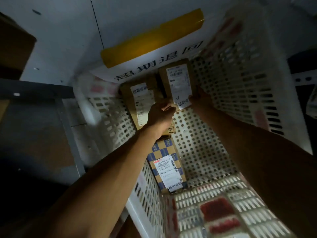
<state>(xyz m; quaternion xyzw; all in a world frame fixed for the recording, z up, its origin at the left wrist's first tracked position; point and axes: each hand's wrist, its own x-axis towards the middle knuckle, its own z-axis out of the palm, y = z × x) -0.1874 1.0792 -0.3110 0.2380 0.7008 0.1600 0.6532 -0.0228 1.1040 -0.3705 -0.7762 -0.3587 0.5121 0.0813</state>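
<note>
Deep inside white crate (231, 86), brown parcel (178, 78), left hand (160, 112) gripping its near corner, right hand (200, 98) pinching its right edge

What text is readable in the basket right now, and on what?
"超期退回": white paper sign on the white perforated plastic basket.
"超期", rest covered by the right hand: sticker on the held brown cardboard box.
"超期滞留", apparently: stickers on the left brown cardboard box and the blue-checked cardboard box.
Shipping-label print: too blurred.
</note>
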